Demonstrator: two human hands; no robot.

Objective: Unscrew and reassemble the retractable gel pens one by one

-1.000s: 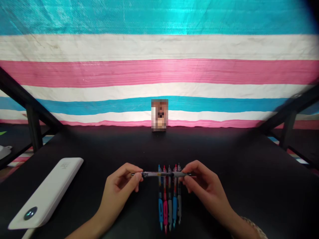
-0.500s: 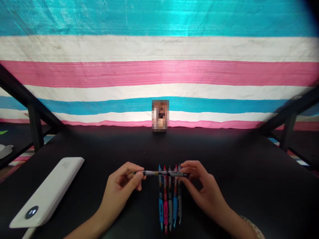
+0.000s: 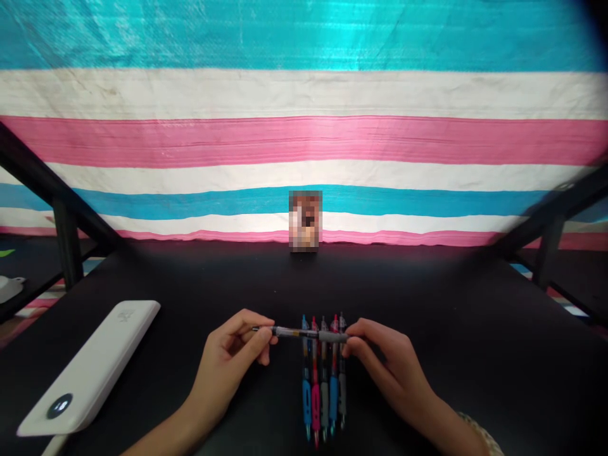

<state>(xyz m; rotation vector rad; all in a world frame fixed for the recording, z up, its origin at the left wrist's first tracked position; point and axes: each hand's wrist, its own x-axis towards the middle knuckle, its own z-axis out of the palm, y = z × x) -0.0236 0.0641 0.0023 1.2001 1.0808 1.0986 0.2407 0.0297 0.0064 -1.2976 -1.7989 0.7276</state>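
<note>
A clear-barrelled pen with a grey grip is held level between my two hands. My left hand pinches its left end between thumb and fingers. At the other end, by the grey grip, my right hand pinches with thumb and forefinger. Beneath the held pen, several pens lie side by side on the black table: a blue pen, a pink pen, a grey pen, another blue pen and another grey pen. Their coloured grips point toward me.
On the left of the black table lies a white power bank with a small round display and a cable at its near end. A pixelated upright picture stands at the back before a striped tarp. Black frame bars flank the table.
My right hand has shifted slightly down at the pen's right end, and its thumb and finger have closed nearer together. The pen has tilted and turned a little. My left hand stays put.
</note>
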